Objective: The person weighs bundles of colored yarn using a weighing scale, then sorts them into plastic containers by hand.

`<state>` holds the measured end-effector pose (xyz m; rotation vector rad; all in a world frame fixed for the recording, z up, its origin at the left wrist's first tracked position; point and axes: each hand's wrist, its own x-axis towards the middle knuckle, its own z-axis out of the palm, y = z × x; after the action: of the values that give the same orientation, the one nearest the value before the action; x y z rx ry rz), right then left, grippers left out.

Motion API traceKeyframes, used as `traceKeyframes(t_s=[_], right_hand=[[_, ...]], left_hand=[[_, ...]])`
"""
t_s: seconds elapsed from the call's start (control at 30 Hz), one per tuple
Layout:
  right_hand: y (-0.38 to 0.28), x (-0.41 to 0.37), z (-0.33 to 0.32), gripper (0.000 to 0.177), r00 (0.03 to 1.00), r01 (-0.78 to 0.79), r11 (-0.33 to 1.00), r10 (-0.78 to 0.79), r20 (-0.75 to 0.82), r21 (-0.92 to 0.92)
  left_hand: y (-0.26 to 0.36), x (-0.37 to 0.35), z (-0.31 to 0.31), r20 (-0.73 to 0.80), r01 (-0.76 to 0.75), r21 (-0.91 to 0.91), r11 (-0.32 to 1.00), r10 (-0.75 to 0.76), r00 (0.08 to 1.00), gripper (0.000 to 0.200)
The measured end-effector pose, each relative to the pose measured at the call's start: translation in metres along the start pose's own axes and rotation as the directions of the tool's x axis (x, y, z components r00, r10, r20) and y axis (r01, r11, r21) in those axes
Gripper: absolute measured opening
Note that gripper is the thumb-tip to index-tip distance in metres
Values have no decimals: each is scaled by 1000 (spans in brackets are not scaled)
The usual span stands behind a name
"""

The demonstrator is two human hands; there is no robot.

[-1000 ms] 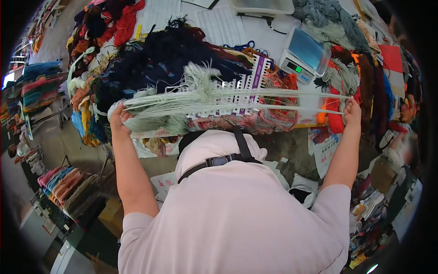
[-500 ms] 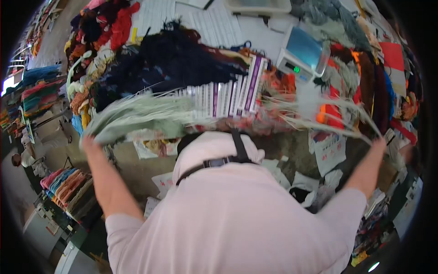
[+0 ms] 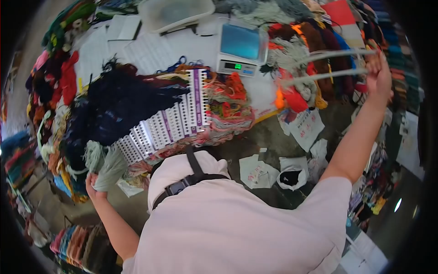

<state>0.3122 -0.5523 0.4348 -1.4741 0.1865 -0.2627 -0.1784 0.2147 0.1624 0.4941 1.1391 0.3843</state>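
Note:
My left hand (image 3: 96,187), low at the left, is closed around a bunched hank of pale grey-green yarn (image 3: 111,166), which hangs over the near edge of the table. Far out to the right and raised, my right hand (image 3: 378,73) grips pale yarn strands (image 3: 335,71) that stretch leftward in two lines above the coloured yarn there. Between the hands lie several white cards with rows of holes and purple strips (image 3: 198,98). A large heap of dark navy yarn (image 3: 127,102) rests behind the cards.
A digital scale (image 3: 237,66) with a lit green display stands behind the cards, near a clear plastic tub (image 3: 175,13). Red and orange yarn (image 3: 230,93) lies beside it. White printed bags (image 3: 258,171) are below the table edge. Colourful hanks (image 3: 82,246) are stacked at lower left.
My right hand has moved up with its strands. My left hand has come down and its yarn is gathered into a bunch. The whole view has turned and shifted.

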Motion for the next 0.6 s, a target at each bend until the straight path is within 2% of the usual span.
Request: traceKeyframes(t_s=[0.03, 0.07, 0.1, 0.13, 0.17, 0.2, 0.23, 0.3, 0.33, 0.4, 0.43, 0.47, 0.5, 0.53, 0.57, 0.6], right_hand=[[-18, 4, 11, 22, 999, 48, 999, -48, 0, 19], [-35, 6, 22, 22, 993, 81, 995, -86, 83, 57], [-50, 14, 28, 22, 980, 107, 990, -121, 156, 95], [-61, 19, 39, 23, 973, 144, 981, -165, 164, 131], [-69, 24, 49, 22, 955, 161, 975, -193, 227, 153], [-76, 29, 58, 21, 931, 174, 969, -221, 290, 178], [-82, 31, 65, 18, 927, 186, 975, -216, 307, 125], [-81, 50, 78, 18, 876, 70, 976, -159, 456, 206], [-72, 52, 86, 16, 874, 57, 978, -147, 463, 203], [-55, -14, 155, 20, 902, 252, 966, -253, 348, 49], [-36, 11, 145, 31, 887, 268, 963, -235, 398, -28], [-17, 3, 158, 14, 904, 189, 978, -209, 374, 90], [0, -17, 187, 17, 976, 138, 988, -147, 161, 62], [47, -6, 174, 13, 875, 456, 826, -349, 335, -331], [122, 16, 154, 14, 717, 697, 422, -417, 558, -580], [190, 39, 136, 16, 853, 509, 569, -237, 464, -646]], left_hand=[[-9, -1, 6, -15, 68, -106, 992, -70, 997, 11], [-15, -3, 9, -28, 129, -213, 969, -138, 990, 16], [-17, -5, 11, 114, 228, -219, 949, -208, 972, 32], [-20, -5, 14, 119, 234, -220, 947, -212, 970, 32], [-25, -19, 31, 266, 283, -264, 922, -213, 940, 31], [-29, -33, 48, 407, 334, -299, 894, -197, 892, 29], [-32, -45, 61, 407, 331, -304, 893, -192, 893, 29], [-39, -69, 84, 627, 218, -308, 926, 25, 779, 27], [-41, -79, 93, 688, 179, -343, 922, 117, 716, 23], [-44, -95, 115, 777, 180, -419, 890, 248, 579, 21], [-44, -104, 126, 769, 177, -454, 873, 283, 574, 19], [-43, -110, 135, 766, 171, -455, 874, 286, 575, 19], [-42, -113, 144, 808, 191, -439, 878, 293, 512, 18], [-41, -117, 153, 845, 210, -420, 883, 297, 444, 17], [-40, -119, 162, 860, 195, -412, 890, 309, 406, 15], [-38, -124, 173, 863, 195, -408, 892, 307, 402, 15]])
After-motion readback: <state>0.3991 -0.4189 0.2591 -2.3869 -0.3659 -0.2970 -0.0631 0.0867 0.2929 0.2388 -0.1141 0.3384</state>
